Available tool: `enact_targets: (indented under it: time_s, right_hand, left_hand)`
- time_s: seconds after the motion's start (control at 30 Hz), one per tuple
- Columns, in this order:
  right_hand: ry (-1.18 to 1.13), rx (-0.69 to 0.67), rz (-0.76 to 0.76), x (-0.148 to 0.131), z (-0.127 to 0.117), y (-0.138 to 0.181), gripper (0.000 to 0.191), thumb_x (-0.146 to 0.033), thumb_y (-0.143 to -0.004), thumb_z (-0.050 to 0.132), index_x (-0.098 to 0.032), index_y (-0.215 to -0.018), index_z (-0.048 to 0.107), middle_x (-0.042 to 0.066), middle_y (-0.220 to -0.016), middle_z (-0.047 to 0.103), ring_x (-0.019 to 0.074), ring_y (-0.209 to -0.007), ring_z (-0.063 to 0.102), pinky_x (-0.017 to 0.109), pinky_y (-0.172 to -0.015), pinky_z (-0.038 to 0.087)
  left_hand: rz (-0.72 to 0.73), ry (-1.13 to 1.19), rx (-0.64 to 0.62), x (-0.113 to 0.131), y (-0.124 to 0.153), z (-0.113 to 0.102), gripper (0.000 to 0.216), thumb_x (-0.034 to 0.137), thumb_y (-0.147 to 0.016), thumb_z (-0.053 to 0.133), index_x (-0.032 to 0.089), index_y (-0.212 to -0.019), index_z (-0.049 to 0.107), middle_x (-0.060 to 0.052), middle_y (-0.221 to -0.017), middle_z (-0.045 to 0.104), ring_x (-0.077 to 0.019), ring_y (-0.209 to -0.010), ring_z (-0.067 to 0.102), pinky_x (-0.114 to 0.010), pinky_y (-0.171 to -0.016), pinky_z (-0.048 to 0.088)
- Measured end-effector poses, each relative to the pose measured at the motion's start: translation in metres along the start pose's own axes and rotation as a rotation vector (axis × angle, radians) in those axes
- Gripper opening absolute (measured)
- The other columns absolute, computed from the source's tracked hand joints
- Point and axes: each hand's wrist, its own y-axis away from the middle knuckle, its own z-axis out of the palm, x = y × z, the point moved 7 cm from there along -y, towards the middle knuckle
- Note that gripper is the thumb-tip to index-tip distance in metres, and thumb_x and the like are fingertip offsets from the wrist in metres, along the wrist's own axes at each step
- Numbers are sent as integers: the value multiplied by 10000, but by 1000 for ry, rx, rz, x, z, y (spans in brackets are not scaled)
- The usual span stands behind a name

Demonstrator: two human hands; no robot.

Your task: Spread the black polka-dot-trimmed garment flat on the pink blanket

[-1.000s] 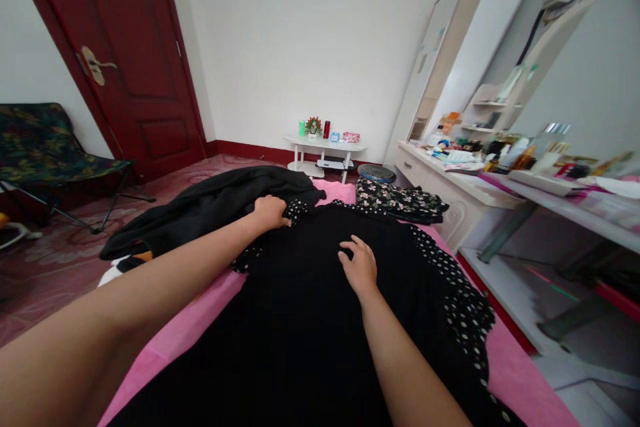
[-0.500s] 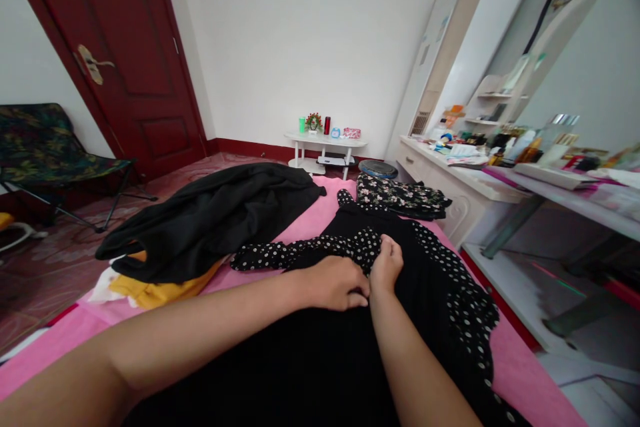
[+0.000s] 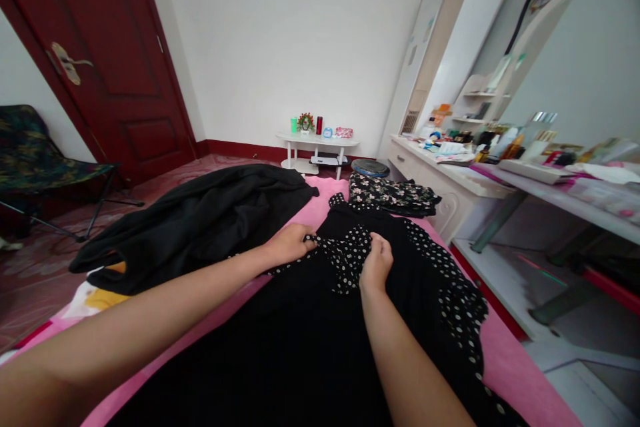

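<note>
A black dress (image 3: 300,340) with white-dotted sleeves lies spread on a pink sheet (image 3: 505,360). Its left dotted sleeve (image 3: 345,250) is folded in over the chest. My left hand (image 3: 287,243) pinches the sleeve at its shoulder fold. My right hand (image 3: 376,263) grips the sleeve's end on the middle of the dress. The right dotted sleeve (image 3: 450,280) lies flat along the dress's right side.
A black garment (image 3: 200,220) lies heaped at the left over yellow cloth (image 3: 97,297). A floral garment (image 3: 393,195) sits at the far end. A cluttered white dresser (image 3: 450,177) runs along the right. A small white table (image 3: 315,147), a folding chair (image 3: 40,160) and a red door (image 3: 100,60) stand beyond.
The left dotted sleeve has been drawn from the left side in over the chest. My left hand moved back left to the shoulder fold; my right hand stays on the sleeve end.
</note>
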Motion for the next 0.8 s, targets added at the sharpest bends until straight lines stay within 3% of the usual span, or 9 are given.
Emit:
enact_targets:
  time_s: [0.07,0.13,0.23,0.33,0.4,0.5,0.6,0.7,0.8]
  right_hand:
    - [-23,19,39,3,-1,0,359,-435,-825,442,-169,-965,639,75,-1047,626,206,-994,582,347,-889,455]
    - [-91,-5,94,7,1,1,375,-456,-826,438,-170,-997,611,80,-1090,599,203,-972,602,330,-794,506]
    - [-156,-81,126,7,7,4,392,-473,-837,426,-158,-1007,585,90,-1099,583,198,-934,632,299,-696,534]
    - [-102,-169,92,3,13,6,394,-468,-852,411,-142,-956,606,93,-1039,599,195,-889,643,288,-674,528]
    - [-12,-249,30,-3,18,10,378,-443,-858,411,-144,-921,633,90,-1017,606,189,-865,639,294,-691,517]
    - [201,-407,-138,-19,30,19,325,-399,-860,433,-187,-891,677,71,-1035,617,194,-925,611,325,-803,478]
    - [412,-576,-306,-34,43,33,251,-361,-847,486,-251,-932,694,41,-1107,624,210,-1032,559,351,-877,430]
    - [561,-709,-419,-43,53,49,227,-338,-827,542,-303,-1003,681,12,-1159,627,228,-1090,520,389,-892,397]
    - [633,-806,-485,-47,60,60,220,-326,-807,590,-337,-1006,681,-10,-1172,637,238,-1112,505,419,-894,366]
  left_hand:
    - [-21,155,88,4,-12,-31,156,256,-767,528,158,-721,641,-7,-716,669,-171,-695,621,-266,-662,465]
    - [-100,280,302,-5,-24,-83,200,274,-791,497,127,-786,632,-13,-732,673,-159,-701,623,-251,-658,477]
    - [-374,123,675,-42,-20,-172,330,294,-865,423,61,-1019,598,-52,-906,695,-141,-788,629,-249,-721,496]
    - [-527,-46,776,-84,3,-231,392,325,-881,417,57,-1127,564,-97,-1104,649,-223,-1001,589,-369,-868,481]
    - [-623,-197,770,-112,25,-251,359,348,-805,544,129,-1078,627,-65,-1163,624,-315,-1123,524,-489,-954,423]
    - [-783,-357,648,-143,46,-252,364,330,-701,667,119,-997,688,-92,-1240,572,-426,-1164,472,-580,-948,387]
    - [-869,-572,534,-137,40,-238,454,278,-730,638,56,-1125,624,-150,-1331,475,-439,-1159,459,-558,-911,415]
    - [-615,-745,547,-84,6,-213,460,190,-744,591,66,-1187,573,-187,-1381,401,-412,-1195,426,-556,-921,409]
    - [-199,-725,464,-16,-29,-154,424,169,-776,529,170,-1198,579,-105,-1423,384,-313,-1263,394,-462,-1023,367]
